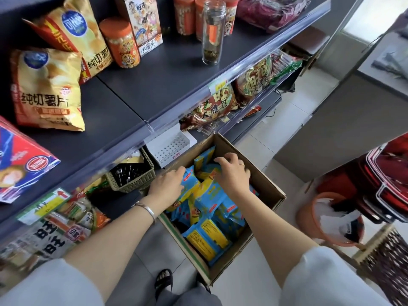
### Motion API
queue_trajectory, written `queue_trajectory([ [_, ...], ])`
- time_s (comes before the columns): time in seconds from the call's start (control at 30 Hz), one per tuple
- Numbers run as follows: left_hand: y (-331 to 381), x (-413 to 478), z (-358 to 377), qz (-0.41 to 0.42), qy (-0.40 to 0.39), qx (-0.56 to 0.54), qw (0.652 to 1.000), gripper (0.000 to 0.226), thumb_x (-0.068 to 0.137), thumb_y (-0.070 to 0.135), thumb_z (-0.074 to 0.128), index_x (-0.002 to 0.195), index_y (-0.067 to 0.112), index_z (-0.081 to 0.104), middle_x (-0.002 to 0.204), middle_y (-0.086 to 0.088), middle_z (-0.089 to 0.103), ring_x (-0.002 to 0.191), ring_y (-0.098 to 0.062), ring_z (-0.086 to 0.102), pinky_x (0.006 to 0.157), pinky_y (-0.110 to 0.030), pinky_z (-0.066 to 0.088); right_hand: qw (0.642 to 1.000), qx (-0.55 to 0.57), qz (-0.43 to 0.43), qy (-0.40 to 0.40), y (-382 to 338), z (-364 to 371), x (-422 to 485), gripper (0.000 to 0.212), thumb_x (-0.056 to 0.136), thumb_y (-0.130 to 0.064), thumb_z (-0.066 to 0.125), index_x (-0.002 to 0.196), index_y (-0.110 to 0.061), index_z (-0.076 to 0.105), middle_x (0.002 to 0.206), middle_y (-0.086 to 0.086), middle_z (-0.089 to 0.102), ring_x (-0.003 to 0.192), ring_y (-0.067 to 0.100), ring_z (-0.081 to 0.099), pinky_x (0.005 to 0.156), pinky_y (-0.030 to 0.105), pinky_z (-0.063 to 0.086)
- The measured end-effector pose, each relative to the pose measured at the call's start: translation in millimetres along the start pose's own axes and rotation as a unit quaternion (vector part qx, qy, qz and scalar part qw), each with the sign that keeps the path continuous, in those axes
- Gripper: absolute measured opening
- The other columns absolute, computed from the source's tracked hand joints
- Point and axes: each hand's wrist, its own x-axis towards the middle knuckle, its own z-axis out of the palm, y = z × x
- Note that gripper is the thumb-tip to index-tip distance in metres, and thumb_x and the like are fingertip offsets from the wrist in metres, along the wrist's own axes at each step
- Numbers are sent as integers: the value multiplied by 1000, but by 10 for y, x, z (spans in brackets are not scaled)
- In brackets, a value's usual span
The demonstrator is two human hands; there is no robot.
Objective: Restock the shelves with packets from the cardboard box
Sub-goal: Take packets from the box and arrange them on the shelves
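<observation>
Tiled floor [287,120], cardboard box [266,182] lengthwise away, left hand [166,186], right hand [233,173] on packets [212,196]

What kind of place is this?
Most likely a small grocery or convenience shop: dark grey metal shelves edged with clear plastic price-label strips, yellow crisp bags and orange-lidded snack jars on display, and an open brown cardboard box of blue-and-yellow packets on the tiled floor.
</observation>
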Motion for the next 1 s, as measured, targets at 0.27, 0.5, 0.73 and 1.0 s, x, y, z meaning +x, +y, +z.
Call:
queue_trajectory([
  [0.27,26,17,9,-11,-27,1,1000,34,96,27,48,123,14,34,119,-13,59,104,-35,60,73,-40,45,973,112,203,22,24,61,-241,42,89,-29,63,117,-8,39,121,14,48,108,37,53,80,41,46],
  [0.5,54,10,63,-14,-59,5,998,37,98,26,45,128,11,30,111,-17,62,98,-37,61,64,-38,42,879,340,324,77,-129,190,-244,65,89,-19,65,141,-5,28,140,18,33,124,37,42,99,40,37],
  [0.73,66,37,141,-36,-82,-19,996,42,94,24,53,129,10,35,118,-14,58,106,-35,57,65,-37,40,816,439,371,-58,-227,479,-262,30,87,-25,65,74,-14,40,83,10,52,76,28,58,71,42,55],
  [1.0,17,19,-262,-61,-16,-82,995,20,89,19,54,106,12,45,111,-13,59,100,-34,59,69,-36,43,878,414,243,-1,-231,30,-237,8,88,-17,60,93,-17,54,90,6,60,83,27,63,68,37,53],
])
